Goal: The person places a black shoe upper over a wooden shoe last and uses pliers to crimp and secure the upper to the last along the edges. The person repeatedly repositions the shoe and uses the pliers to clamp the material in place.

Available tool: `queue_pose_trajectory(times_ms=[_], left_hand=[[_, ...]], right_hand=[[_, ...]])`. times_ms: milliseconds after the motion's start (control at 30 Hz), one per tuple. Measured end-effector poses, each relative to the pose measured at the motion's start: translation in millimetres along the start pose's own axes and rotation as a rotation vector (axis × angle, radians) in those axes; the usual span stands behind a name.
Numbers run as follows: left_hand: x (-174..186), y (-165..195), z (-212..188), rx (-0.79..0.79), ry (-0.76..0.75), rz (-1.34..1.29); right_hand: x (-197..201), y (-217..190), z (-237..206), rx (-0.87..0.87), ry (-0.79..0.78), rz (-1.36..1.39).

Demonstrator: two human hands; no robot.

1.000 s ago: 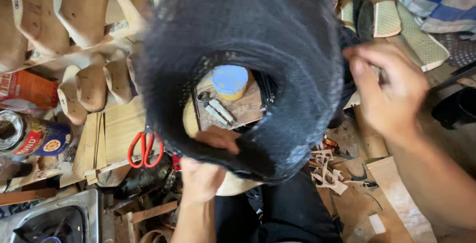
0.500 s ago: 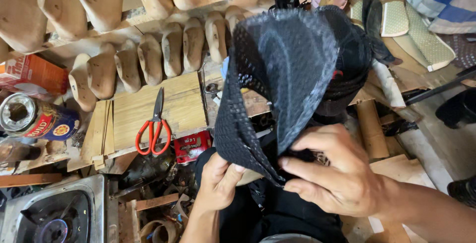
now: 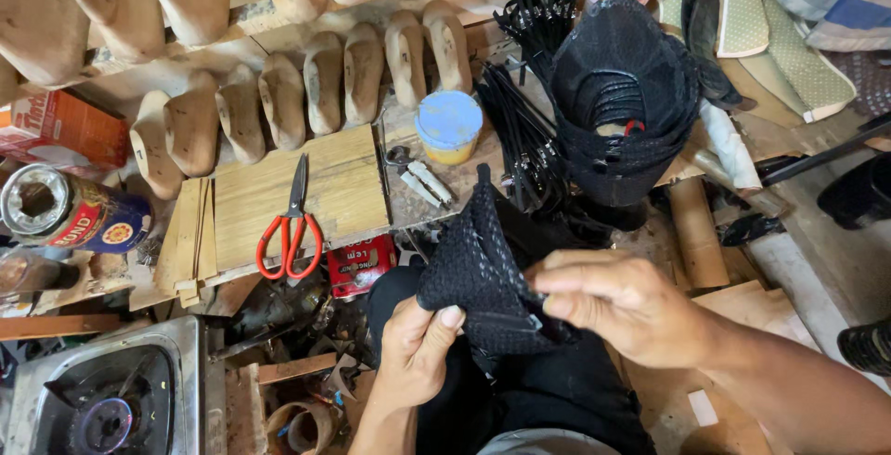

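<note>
Both my hands grip a folded piece of black mesh fabric (image 3: 478,265) low in the middle of the view, over my lap. My left hand (image 3: 413,353) pinches its lower left corner with the thumb on top. My right hand (image 3: 626,302) clamps the fabric's right edge between fingers and thumb. Behind it, a stack of black mesh shoe uppers (image 3: 622,102) stands on the workbench.
Red-handled scissors (image 3: 290,228) lie on a wooden board (image 3: 348,186). A blue-lidded jar (image 3: 448,126), black straps (image 3: 520,130), rows of wooden shoe lasts (image 3: 306,75), a tin can (image 3: 70,209) and a gas burner (image 3: 102,404) surround the bench.
The mesh piece has come down from in front of the camera to my lap and is now folded small. My right hand moved from the right side onto it.
</note>
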State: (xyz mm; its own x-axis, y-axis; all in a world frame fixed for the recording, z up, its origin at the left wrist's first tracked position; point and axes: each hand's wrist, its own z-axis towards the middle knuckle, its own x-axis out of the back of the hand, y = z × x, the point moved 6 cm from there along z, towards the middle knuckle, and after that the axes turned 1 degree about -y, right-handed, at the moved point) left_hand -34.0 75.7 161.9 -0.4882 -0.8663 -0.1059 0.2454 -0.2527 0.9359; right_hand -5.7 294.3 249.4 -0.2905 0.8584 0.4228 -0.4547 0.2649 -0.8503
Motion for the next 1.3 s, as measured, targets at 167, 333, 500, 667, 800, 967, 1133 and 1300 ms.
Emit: queue_pose_trajectory(times_ms=[167, 333, 500, 667, 800, 967, 1133, 1300], left_hand=[[-8, -5, 3, 0.068, 0.060, -0.172], [-14, -17, 6, 0.268, 0.014, -0.259], [17, -22, -2, 0.094, 0.287, -0.291], [107, 10, -52, -0.097, 0.758, -0.305], [150, 60, -66, -0.386, 0.642, -0.453], [138, 82, -65, -0.389, 0.661, -0.317], [125, 65, -64, -0.289, 0.659, -0.314], [126, 31, -77, -0.115, 0.715, -0.265]], right_hand=[[9, 8, 6, -0.104, 0.067, 0.005], [12, 5, 1, 0.022, 0.095, -0.146], [44, 52, -11, -0.518, 0.364, -0.024], [143, 21, -4, 0.087, 0.652, 0.625], [191, -5, -5, 0.187, 0.801, -0.111], [212, -11, 19, 0.050, 0.736, -0.870], [186, 67, 38, -0.074, 0.349, -0.924], [151, 95, 25, -0.064, 0.277, -1.169]])
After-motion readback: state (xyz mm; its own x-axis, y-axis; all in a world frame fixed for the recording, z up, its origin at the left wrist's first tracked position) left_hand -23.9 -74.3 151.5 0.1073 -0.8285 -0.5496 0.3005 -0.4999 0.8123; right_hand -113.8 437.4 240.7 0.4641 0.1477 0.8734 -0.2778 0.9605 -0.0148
